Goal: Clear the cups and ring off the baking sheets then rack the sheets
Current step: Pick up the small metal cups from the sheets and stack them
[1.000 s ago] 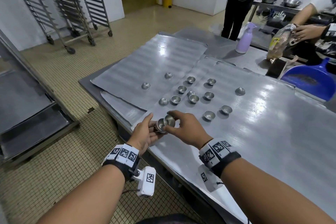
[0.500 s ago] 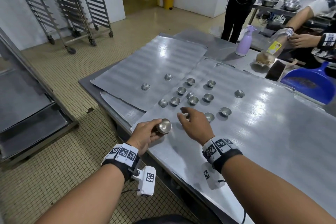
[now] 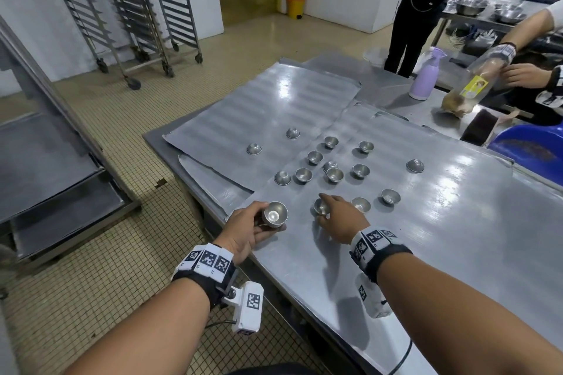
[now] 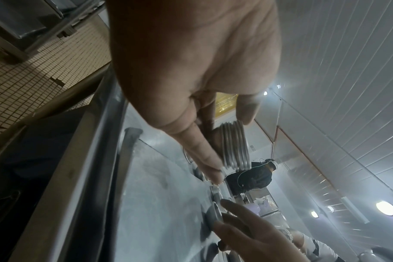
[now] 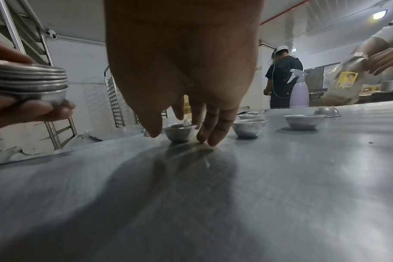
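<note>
Right wrist: cup seemingly untouched inside grip.

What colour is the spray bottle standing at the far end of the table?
The spray bottle is pale lilac with a white base; the head view shows it best.

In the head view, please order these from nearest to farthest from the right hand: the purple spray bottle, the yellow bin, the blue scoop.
From the right hand:
1. Spray bottle, standing on the far side of the table.
2. Blue scoop, at the table's right edge; too close to the bottle to rank firmly.
3. Yellow bin, on the floor by the far wall.
</note>
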`<action>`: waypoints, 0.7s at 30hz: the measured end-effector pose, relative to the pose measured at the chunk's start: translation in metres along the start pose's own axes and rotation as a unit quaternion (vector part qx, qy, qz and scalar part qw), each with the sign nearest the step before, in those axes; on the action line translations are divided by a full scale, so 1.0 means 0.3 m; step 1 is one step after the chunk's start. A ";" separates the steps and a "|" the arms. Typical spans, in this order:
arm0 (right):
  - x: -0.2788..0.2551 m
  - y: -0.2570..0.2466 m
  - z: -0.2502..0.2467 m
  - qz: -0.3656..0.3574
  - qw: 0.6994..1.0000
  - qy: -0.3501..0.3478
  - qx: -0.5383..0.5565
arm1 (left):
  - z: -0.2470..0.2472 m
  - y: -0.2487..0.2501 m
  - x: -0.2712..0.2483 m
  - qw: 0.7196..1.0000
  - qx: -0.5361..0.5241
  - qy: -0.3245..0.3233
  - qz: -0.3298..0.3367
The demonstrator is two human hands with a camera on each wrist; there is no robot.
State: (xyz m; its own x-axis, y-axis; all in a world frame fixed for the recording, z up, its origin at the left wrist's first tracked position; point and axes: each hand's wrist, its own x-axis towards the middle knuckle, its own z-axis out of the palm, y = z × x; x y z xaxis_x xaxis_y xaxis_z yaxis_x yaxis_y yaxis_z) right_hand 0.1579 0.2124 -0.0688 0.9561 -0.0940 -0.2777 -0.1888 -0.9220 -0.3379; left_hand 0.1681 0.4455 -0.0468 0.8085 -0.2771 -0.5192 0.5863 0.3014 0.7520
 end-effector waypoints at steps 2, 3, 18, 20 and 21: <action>0.007 -0.002 0.002 0.006 1.000 0.000 0.000 | 0.000 0.004 0.001 1.000 -0.007 -0.001 -0.004; 0.007 -0.004 0.003 0.010 1.000 0.003 0.000 | 0.000 0.005 0.005 1.000 -0.009 -0.002 -0.004; 0.005 -0.008 -0.005 0.031 0.997 0.029 0.068 | 0.018 0.004 0.065 0.999 0.012 0.012 -0.039; 0.003 -0.012 -0.023 0.013 0.994 0.039 0.097 | 0.024 0.004 0.075 0.998 0.017 0.019 -0.053; 0.000 -0.020 -0.033 -0.002 0.992 0.052 0.117 | 0.026 0.004 0.081 0.998 0.015 0.023 -0.058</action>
State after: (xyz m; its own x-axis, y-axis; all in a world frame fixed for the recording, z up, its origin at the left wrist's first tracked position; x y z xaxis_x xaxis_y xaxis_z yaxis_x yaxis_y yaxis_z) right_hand 0.1612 0.2142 -0.0579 0.9728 -0.1400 -0.1848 -0.2196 -0.8115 -0.5415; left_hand 0.1879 0.4319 -0.0553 0.7378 -0.2669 -0.6200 0.6741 0.2424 0.6978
